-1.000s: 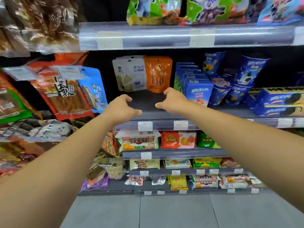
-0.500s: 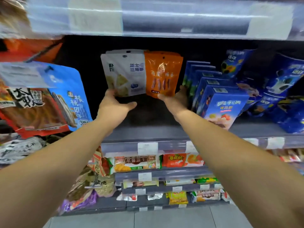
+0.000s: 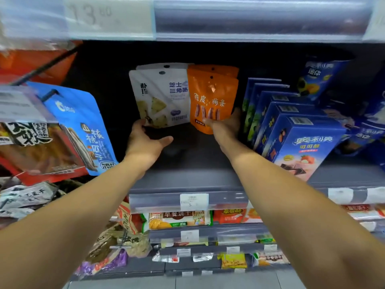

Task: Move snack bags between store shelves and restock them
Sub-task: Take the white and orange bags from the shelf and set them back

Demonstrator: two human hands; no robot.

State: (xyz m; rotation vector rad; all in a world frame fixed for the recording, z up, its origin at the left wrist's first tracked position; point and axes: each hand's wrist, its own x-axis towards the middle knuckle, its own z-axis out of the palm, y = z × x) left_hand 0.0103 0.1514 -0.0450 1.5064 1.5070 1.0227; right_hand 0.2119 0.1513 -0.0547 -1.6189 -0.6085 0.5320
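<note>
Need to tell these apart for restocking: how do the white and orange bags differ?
The white bag is wider than the orange bag. The white bag shows triangular pieces, the orange bag strips. The left hand touches the white bag's lower corner, while the right hand pinches the orange bag's bottom. Both are upright, side by side, with hang holes.

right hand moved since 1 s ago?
Yes. The right hand went from over the grey shelf's front price rail back into the shelf, to the orange snack bag, now pinching its lower edge.
</note>
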